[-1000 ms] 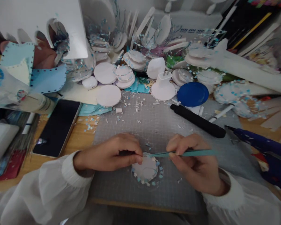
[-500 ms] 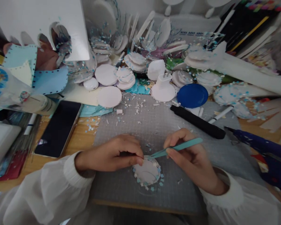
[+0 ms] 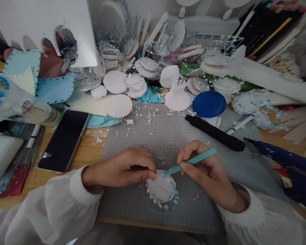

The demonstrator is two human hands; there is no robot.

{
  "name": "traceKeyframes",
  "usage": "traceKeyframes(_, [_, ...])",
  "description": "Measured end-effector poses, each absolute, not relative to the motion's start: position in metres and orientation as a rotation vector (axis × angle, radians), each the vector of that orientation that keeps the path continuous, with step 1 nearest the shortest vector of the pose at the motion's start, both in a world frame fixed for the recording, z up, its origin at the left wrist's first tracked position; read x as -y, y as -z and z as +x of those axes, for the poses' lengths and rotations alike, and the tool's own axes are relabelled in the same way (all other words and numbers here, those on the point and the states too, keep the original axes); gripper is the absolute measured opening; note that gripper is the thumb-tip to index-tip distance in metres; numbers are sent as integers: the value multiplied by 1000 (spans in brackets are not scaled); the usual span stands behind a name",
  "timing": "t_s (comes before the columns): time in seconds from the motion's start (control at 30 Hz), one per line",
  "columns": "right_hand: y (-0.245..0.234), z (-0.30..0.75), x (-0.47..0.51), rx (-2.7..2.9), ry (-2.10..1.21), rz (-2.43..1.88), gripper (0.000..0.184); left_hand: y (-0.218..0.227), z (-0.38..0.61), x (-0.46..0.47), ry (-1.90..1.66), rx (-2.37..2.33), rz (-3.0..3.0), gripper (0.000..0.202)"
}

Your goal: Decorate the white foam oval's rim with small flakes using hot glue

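A small round white disc (image 3: pixel 161 189), its rim trimmed with tiny pale blue and white shapes, is on the grey cutting mat (image 3: pixel 122 204) between my hands. The thumb and fingers of my left hand (image 3: pixel 127 167) pinch its upper left edge; the exact contact is partly hidden. Teal tweezers (image 3: pixel 197 157) are in my right hand (image 3: pixel 202 172), gripped between thumb and fingers. Their tips reach down to the disc's upper edge, close to my left fingertips. Whether something is between the tips is too small to tell.
A blue glue gun (image 3: pixel 285 160) lies at the right, and a black tool (image 3: pixel 215 132) lies across the mat. On the left rests a phone (image 3: pixel 65 141). Behind are a blue lid (image 3: pixel 209 104), a white plug (image 3: pixel 177 95) and several white discs (image 3: pixel 119 105). Paper scraps litter the mat.
The tweezers have shifted slightly left and down, their tips now over the disc's upper edge. The disc has moved very slightly; my left hand stays nearly in place.
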State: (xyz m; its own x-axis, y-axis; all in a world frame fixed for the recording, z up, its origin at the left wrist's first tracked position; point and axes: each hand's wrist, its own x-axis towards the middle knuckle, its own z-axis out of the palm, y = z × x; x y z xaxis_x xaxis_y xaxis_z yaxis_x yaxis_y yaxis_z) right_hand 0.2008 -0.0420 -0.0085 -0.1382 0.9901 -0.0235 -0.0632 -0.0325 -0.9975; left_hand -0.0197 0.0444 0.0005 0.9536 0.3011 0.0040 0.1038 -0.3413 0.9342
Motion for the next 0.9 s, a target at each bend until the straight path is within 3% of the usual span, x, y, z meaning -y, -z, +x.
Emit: traceKeyframes(0.9, [16,202,37,943,-1487,-1118,9,-2,-19,-44,-191,-290,1925,14])
